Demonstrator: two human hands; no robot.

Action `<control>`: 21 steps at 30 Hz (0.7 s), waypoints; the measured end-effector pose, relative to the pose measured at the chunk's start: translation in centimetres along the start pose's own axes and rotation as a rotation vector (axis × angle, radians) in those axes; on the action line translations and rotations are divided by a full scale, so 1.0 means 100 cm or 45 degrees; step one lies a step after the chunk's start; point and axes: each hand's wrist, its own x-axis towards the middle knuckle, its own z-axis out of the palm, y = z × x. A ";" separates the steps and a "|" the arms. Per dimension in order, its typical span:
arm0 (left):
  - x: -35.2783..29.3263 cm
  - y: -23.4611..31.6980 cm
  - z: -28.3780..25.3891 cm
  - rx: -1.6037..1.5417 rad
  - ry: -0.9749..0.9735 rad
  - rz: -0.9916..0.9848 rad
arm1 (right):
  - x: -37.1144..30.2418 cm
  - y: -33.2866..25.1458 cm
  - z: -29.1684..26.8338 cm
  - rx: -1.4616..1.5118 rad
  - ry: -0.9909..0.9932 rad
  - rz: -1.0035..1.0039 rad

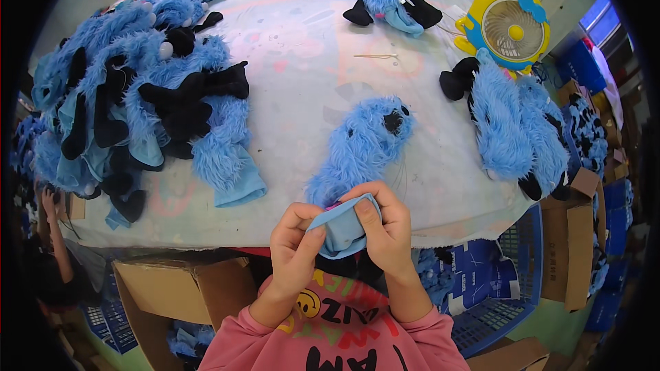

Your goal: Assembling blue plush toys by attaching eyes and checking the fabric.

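Note:
A blue furry plush skin (pixel 364 141) lies on the table in front of me, a black patch at its far end. Its near end is a light blue smooth fabric cuff (pixel 342 232), spread into an opening over the table's front edge. My left hand (pixel 297 240) pinches the cuff's left rim between thumb and fingers. On the right rim, my right hand (pixel 385 223) grips the cloth, thumb on the near side and fingers behind. A bit of pink shows beside the left fingertips. The inside of the cuff is only partly visible.
A heap of blue and black plush skins (pixel 137 96) covers the table's left. More plush pieces (pixel 509 124) lie at right, another (pixel 392 3) at the back. A yellow fan (pixel 512 27) stands back right. Below are a cardboard box (pixel 165 292) and a blue basket (pixel 509 302). Another person's arm (pixel 58 233) shows far left.

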 end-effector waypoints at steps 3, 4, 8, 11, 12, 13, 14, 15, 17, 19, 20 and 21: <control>0.001 0.008 0.001 0.046 -0.127 -0.026 | 0.000 -0.001 0.001 0.011 0.031 -0.002; 0.001 0.009 0.001 0.061 -0.169 -0.034 | 0.000 -0.001 0.001 0.015 0.042 -0.003; 0.000 0.009 -0.003 0.081 -0.175 -0.061 | 0.002 -0.002 0.002 0.004 0.031 -0.013; 0.000 0.009 -0.004 0.084 -0.172 -0.071 | 0.002 -0.003 0.001 -0.015 0.012 -0.008; 0.000 0.009 -0.004 0.080 -0.168 -0.073 | 0.002 -0.004 0.001 -0.030 -0.002 -0.001; 0.000 0.009 -0.004 0.076 -0.164 -0.074 | 0.002 -0.004 0.000 -0.045 -0.016 0.006; 0.000 0.009 -0.004 0.072 -0.159 -0.076 | 0.002 -0.004 0.000 -0.060 -0.031 0.014; 0.001 0.009 -0.004 0.072 -0.160 -0.077 | 0.002 -0.004 0.001 -0.060 -0.030 0.014; 0.001 0.008 -0.005 0.081 -0.165 -0.063 | 0.003 -0.002 0.003 -0.052 -0.001 -0.026; 0.001 0.008 -0.005 0.091 -0.170 -0.049 | 0.003 -0.001 0.005 -0.043 0.029 -0.067; 0.001 0.007 -0.005 0.092 -0.170 -0.049 | 0.003 -0.001 0.005 -0.043 0.029 -0.066; 0.001 0.007 -0.006 0.084 -0.179 -0.044 | 0.004 0.000 0.006 -0.041 0.029 -0.076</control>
